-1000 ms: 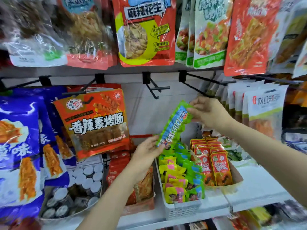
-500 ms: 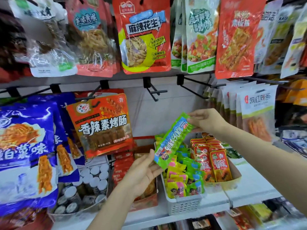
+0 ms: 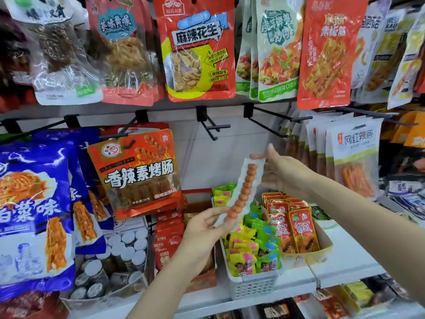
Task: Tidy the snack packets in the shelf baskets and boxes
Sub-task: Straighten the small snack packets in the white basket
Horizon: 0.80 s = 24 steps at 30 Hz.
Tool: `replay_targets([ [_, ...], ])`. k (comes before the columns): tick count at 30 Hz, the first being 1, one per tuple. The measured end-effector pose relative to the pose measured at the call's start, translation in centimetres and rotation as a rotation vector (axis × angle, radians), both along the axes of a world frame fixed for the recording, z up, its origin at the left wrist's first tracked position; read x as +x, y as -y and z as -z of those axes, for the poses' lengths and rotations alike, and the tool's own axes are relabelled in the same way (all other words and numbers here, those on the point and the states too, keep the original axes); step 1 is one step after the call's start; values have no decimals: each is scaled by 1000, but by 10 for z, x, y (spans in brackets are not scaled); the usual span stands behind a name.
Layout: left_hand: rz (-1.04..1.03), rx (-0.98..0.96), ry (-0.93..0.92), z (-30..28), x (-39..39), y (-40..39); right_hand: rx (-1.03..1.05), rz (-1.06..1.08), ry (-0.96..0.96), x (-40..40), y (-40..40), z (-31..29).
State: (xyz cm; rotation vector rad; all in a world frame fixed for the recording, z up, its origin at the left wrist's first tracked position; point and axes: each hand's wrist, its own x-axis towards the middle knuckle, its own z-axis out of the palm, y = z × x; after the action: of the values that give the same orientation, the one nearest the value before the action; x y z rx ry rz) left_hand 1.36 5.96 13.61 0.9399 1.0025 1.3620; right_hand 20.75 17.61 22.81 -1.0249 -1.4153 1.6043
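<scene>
We hold the long snack packet point(image 3: 242, 192) tilted above the white basket point(image 3: 253, 287); our left hand point(image 3: 207, 229) pinches its lower end, our right hand point(image 3: 281, 170) its top; we judge it not yet placed; the cardboard box point(image 3: 322, 245) alongside looks orderly.

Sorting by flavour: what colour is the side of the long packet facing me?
White with a row of orange-brown balls down the packet, in the head view.

Single head-worn view — looking forward and slightly down, close to the shelf point(image 3: 271, 293), hanging packets point(image 3: 200, 47) filling the top, both forearms reaching in from below.
</scene>
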Motion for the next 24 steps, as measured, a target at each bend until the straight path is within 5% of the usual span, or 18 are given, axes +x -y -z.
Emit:
replay_targets([
  [11,-80,154,-128,6,-9,3,110,99,52,-7,1,2],
  [19,282,-242,590,-5,-14,-4,87,-31,-180,-8,2,-3],
  [22,215,-147,610,-1,-16,-11,66,-66,-205,-2,-1,-4],
  [24,98,-34,453,8,-19,-17,41,-91,-149,2,-2,-3],
])
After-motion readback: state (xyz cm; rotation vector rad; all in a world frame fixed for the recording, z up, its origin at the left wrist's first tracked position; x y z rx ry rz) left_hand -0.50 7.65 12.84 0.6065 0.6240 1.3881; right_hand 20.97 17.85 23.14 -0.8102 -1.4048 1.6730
